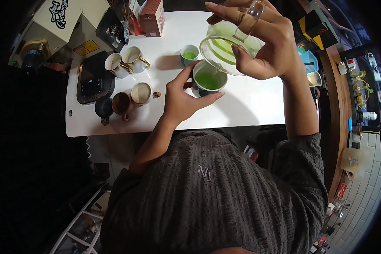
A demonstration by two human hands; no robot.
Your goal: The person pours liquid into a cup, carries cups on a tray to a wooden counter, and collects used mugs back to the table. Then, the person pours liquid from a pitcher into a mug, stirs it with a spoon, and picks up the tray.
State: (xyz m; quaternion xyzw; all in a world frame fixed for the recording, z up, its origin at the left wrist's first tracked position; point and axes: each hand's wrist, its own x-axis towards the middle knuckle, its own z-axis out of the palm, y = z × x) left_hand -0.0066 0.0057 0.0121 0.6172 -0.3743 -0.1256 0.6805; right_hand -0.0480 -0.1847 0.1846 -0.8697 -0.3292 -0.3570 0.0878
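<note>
A cup with green liquid (208, 79) is held just above the white table by my left hand (185, 94), its fingers wrapped round the side. My right hand (266, 51) grips a clear glass pitcher (224, 46) by its handle. The pitcher is tilted, with pale green liquid in it, and its lip is over the right rim of the cup. Whether a stream falls between them is hard to make out. Just behind my left hand stands a smaller cup (189, 55), also with green liquid inside.
White table (249, 99); two white mugs with gold handles (133, 59), a pale mug (141, 93), a brown mug (122, 103) and a dark cup (103, 106) at left. Beside them lies a black scale (89, 80). A red box (153, 19) stands at the back.
</note>
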